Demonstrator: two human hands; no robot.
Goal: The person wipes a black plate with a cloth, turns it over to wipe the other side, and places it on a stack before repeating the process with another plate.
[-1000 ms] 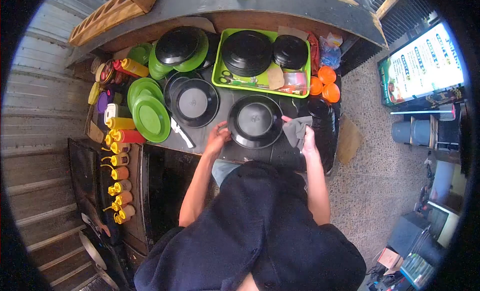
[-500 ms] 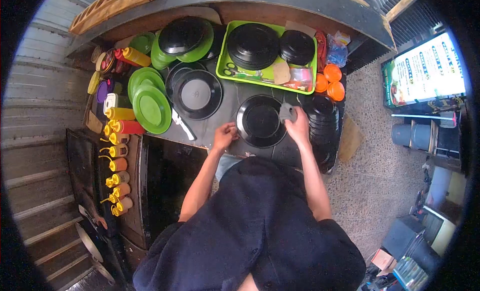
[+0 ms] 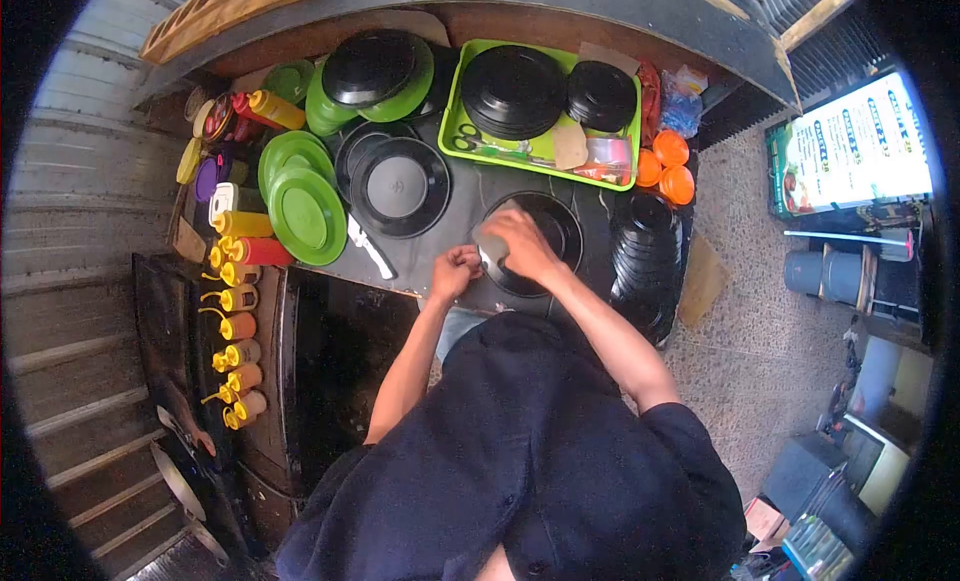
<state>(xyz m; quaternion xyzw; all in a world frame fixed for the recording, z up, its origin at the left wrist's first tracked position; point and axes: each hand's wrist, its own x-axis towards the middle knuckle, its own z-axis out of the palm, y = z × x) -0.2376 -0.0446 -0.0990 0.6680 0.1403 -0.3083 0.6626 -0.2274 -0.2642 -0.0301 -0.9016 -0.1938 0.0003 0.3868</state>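
A round black plate [image 3: 561,232] lies on the dark table in front of me. My right hand [image 3: 524,245] is over its left half, closed on a small grey cloth [image 3: 492,249] pressed against the plate near the rim. My left hand [image 3: 456,272] is at the plate's left edge with its fingers curled in and seems to pinch the rim; the fingertips are partly hidden. To the left of that hand lies a knife with a white handle [image 3: 376,255].
Stacked black bowls [image 3: 646,266] stand right of the plate, with orange cups [image 3: 676,185] behind. A lime-green tray [image 3: 455,146] holds black plates and scissors. Green plates [image 3: 307,217], another black plate [image 3: 428,209] and sauce bottles [image 3: 240,299] are on the left.
My right hand has swept from the plate's right rim across to its left side, taking the grey cloth along. My left hand stays by the left rim.
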